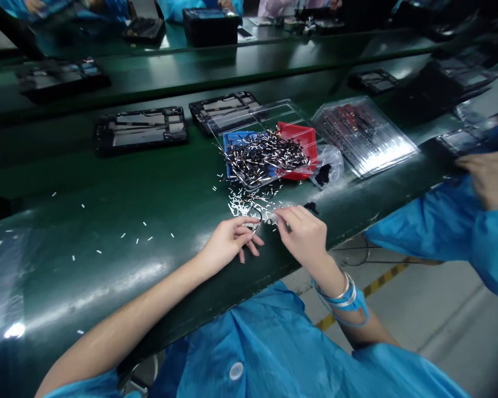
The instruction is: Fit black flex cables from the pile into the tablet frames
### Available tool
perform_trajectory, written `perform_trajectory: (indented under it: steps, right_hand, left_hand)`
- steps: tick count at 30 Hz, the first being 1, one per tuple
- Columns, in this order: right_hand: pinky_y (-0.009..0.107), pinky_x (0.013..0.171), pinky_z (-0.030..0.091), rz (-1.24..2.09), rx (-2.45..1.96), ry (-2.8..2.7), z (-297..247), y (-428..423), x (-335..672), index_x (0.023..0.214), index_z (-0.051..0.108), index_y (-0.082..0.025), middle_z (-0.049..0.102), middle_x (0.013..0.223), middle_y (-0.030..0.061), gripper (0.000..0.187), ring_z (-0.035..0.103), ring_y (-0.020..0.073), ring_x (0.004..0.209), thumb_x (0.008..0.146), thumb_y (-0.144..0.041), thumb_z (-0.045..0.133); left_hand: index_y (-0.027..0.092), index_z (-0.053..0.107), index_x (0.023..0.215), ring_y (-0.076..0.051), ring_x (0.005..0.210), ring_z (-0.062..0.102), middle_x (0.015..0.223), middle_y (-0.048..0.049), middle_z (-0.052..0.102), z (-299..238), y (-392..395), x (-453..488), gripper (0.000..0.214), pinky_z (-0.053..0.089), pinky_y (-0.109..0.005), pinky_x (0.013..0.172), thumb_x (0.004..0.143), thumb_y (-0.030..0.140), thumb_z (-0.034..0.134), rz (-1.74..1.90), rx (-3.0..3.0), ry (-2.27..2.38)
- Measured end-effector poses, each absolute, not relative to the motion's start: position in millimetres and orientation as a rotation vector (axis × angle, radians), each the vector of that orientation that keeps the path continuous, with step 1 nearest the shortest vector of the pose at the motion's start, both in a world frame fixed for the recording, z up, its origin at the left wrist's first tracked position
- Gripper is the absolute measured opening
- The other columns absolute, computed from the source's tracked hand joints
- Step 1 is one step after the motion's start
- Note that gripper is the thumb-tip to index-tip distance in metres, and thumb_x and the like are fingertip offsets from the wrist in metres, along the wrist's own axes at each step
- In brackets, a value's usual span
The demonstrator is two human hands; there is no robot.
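Observation:
My left hand (232,237) is low over the green bench, thumb and forefinger pinched on a thin black cable (260,214) that curves upward; its other fingers are spread. Facing it, my right hand (302,231) has thumb and forefinger pressed together at a small whitish bit, too small to name. Just beyond both hands lies a scatter of small white strips (239,205). Behind that, a heap of short black and silver cable pieces (269,152) fills a blue tray (227,139) and a red tray (311,142) set side by side.
A clear plastic tray stack (365,135) stands right of the heap, near a clear bag (334,163). Black trays of parts (141,130) sit behind on the bench (66,177). At the right, a co-worker's sleeve (431,221) reaches close to the bench edge.

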State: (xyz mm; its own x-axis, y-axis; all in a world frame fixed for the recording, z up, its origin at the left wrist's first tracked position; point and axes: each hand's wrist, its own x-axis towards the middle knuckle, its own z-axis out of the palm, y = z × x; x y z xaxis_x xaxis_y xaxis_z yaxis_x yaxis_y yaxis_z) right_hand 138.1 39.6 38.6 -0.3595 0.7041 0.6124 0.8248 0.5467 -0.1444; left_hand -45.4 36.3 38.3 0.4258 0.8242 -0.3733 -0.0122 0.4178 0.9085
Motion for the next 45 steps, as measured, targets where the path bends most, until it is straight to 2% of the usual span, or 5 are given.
perform_trajectory:
  steps: [17,26,33,39,45]
  right_hand:
    - [0.028,0.06,0.046,-0.121,-1.206,-2.242,34,20,123,0.07,0.065,-0.017,0.068,0.067,0.0023,0.021,0.058,0.0151,0.065,0.085,-0.012,0.053]
    - [0.027,0.061,0.048,-0.177,-1.045,-2.243,33,32,139,0.096,0.07,-0.018,0.07,0.079,0.0048,0.021,0.058,0.0155,0.071,0.088,-0.011,0.053]
    - [0.032,0.062,0.053,-0.119,-1.053,-1.928,30,49,134,0.09,0.07,-0.023,0.07,0.079,0.0046,0.02,0.063,0.0167,0.07,0.084,-0.009,0.059]
    - [0.033,0.062,0.052,-0.017,-1.099,-1.83,29,58,139,0.093,0.07,-0.025,0.07,0.079,0.0034,0.025,0.064,0.0165,0.069,0.08,-0.005,0.062]
    - [0.031,0.063,0.051,0.096,-1.225,-1.704,22,64,139,0.091,0.071,-0.024,0.069,0.081,0.0015,0.026,0.062,0.015,0.068,0.076,-0.004,0.067]
  left_hand:
    - [0.019,0.05,0.138,-0.01,0.056,0.061,0.077,-0.0025,0.07,32,28,-43,0.062,0.048,-0.016,0.048,0.08,-0.001,0.044,0.655,1.335,1.03]
    - [0.018,0.026,0.151,-0.018,0.066,0.07,0.092,-0.0109,0.072,47,34,-49,0.079,0.049,-0.019,0.045,0.078,0.01,0.056,0.607,0.98,0.864]
    - [0.023,0.055,0.134,-0.018,0.078,0.068,0.074,-0.0013,0.072,67,39,-64,0.051,0.048,-0.041,0.093,0.083,0.017,0.06,0.743,1.605,1.133]
    - [0.027,0.069,0.111,-0.021,0.096,0.067,0.103,-0.003,0.073,69,42,-89,0.029,0.05,-0.037,0.092,0.086,0.014,0.06,0.815,1.952,1.001]
    - [0.016,0.051,0.126,-0.029,0.138,0.029,0.146,-0.0117,0.04,70,140,-229,0.039,0.029,-0.045,0.111,0.088,0.013,0.059,1.444,1.632,2.106]
